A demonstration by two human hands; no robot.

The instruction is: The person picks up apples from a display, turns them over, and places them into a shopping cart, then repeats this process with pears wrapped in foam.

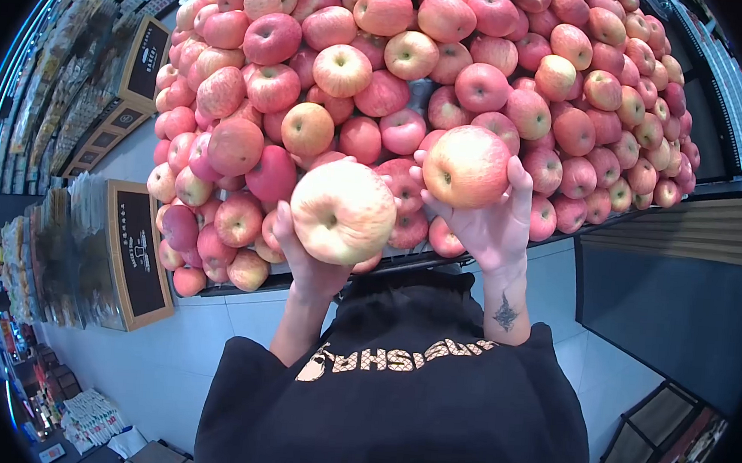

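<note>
Two apples are up off the pile, one per hand. Left hand grips the pale apple from below and behind: palm under it, fingers wrapped round its left and underside, mostly hidden by the fruit. Its dimple w/ stem pit faces the camera, so the core axis runs roughly toward the viewer. Right hand holds the red apple likewise, fingers closed on it: thumb tip shows at its upper left, index up its right side, palm below. Its dimple faces the camera and a bit left.

Rel. to the pile: both apples sit just in front of its lower edge, red one higher and nearer the stack, overlapping the front row; pale one lower, further out, closer to the camera. The two apples are near each other, side by side, not touching.

Both forearms rise from the black shirt, wrists bent back, palms turned up toward the pile. Right forearm shows a tattoo. Signs stand left of the pile.
</note>
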